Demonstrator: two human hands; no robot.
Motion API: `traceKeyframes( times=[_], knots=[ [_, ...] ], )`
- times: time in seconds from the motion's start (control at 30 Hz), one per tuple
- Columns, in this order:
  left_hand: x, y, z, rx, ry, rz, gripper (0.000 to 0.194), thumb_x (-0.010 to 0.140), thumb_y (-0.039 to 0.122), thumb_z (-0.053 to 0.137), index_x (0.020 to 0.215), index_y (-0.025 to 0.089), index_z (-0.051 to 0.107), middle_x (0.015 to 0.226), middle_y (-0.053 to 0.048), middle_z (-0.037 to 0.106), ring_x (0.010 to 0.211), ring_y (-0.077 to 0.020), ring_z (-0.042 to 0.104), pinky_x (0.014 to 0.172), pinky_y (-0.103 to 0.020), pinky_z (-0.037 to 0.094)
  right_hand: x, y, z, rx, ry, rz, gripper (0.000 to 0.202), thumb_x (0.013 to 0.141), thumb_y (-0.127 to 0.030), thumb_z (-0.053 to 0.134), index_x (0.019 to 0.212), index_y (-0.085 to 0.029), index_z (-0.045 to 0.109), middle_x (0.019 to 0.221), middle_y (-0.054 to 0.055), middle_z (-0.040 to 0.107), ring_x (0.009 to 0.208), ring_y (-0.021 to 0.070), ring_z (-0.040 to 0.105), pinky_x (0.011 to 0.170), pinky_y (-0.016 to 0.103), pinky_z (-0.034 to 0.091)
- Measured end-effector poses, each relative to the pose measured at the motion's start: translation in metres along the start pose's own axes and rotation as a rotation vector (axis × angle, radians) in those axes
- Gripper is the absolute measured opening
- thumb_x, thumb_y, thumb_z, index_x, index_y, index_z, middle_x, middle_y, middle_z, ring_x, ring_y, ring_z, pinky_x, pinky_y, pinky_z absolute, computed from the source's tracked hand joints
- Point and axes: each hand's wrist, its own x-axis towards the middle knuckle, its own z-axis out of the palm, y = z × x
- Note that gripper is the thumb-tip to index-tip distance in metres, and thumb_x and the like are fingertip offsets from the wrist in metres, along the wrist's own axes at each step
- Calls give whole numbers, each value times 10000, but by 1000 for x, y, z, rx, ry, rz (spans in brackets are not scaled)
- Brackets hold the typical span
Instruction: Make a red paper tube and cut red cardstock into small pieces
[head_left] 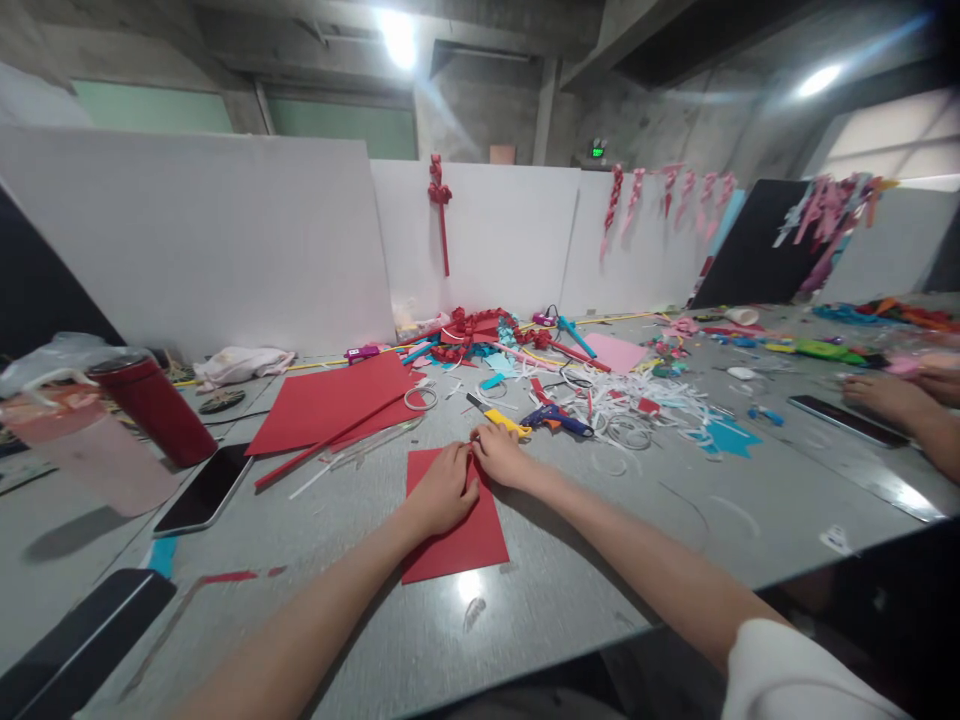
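Observation:
A red sheet of paper or foam (459, 550) lies flat on the table in front of me. My left hand (444, 492) rests on its upper half, fingers curled in near the far edge. My right hand (501, 456) meets it there, fingertips pinched close to the left hand's. Both hands grip the sheet around its far edge; exactly what the fingertips pinch is hidden. Just beyond the right hand lies a yellow utility knife (506, 421), and beside that a blue glue gun (559, 418).
Larger red sheets (330, 400), a red stick (322, 445) and a tape roll (420, 398) lie left. A phone (206, 490), red tumbler (154, 410) and pink bottle (97, 455) stand farther left. White paper scraps (626, 405) spread rightward. Another person's hand (885, 398) is at right.

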Motion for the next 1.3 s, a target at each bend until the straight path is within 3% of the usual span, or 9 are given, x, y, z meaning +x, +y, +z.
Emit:
traceKeyframes(
  times=[0.27,0.4,0.53,0.7,0.8,0.93,1.03,1.13,1.3],
  knots=[
    [0,-2,3,-14,-13,-45,656,983,261,464,1583,107,248,1595,-249,362,1526,-353,352,1249,-548,345,6,-2,1,35,17,29,231,1058,-283,453,1089,-144,635,1264,184,632,1200,313,519,1001,459,344],
    [-1,-4,4,-28,18,-31,757,984,260,463,1642,122,115,1641,-249,311,1556,-346,301,1257,-556,329,8,-3,-1,122,37,22,186,1043,-270,483,1009,-159,628,1144,144,675,1129,279,568,967,416,368],
    [-1,-4,5,-42,48,-13,794,981,251,460,1659,138,61,1641,-238,322,1552,-330,311,1246,-549,340,10,0,0,261,49,8,149,1020,-253,538,1128,-171,600,1009,62,704,965,203,639,879,332,419],
    [4,-2,2,62,188,-104,740,969,241,477,1630,105,174,1620,-251,381,1509,-363,377,1227,-583,310,11,5,-7,414,66,-23,326,915,-198,674,1230,-163,596,891,1,697,822,154,656,767,256,461],
    [7,-3,-8,85,276,-163,564,1017,263,448,1559,138,359,1516,-215,540,1425,-327,492,1231,-579,256,10,7,-17,582,94,-49,333,865,-229,730,1183,-177,651,852,-5,713,783,154,661,750,256,478],
    [9,-7,-26,63,231,-159,312,1068,344,418,1177,225,685,1174,-112,749,1151,-280,660,1187,-565,257,6,6,-23,732,98,-59,341,817,-222,751,1150,-181,689,820,-2,738,735,154,657,725,263,482],
    [10,-12,-34,-27,222,-158,298,1054,364,460,1012,229,723,1035,-80,773,1024,-261,681,1104,-510,344,5,5,-23,770,66,-72,368,813,-251,764,1168,-180,697,856,14,765,721,152,659,722,265,492],
    [11,-17,-35,-209,250,-232,276,1023,373,501,929,225,714,923,-59,765,864,-237,677,908,-405,458,6,8,-30,778,27,-103,368,850,-298,740,1200,-193,697,890,25,785,736,157,680,723,265,504],
    [11,-28,-32,-519,481,-466,310,988,480,539,878,210,643,791,-35,709,705,-202,636,656,-290,445,11,28,-65,786,61,-107,341,932,-491,653,985,-166,745,782,64,789,730,196,717,734,294,527]
  ],
)
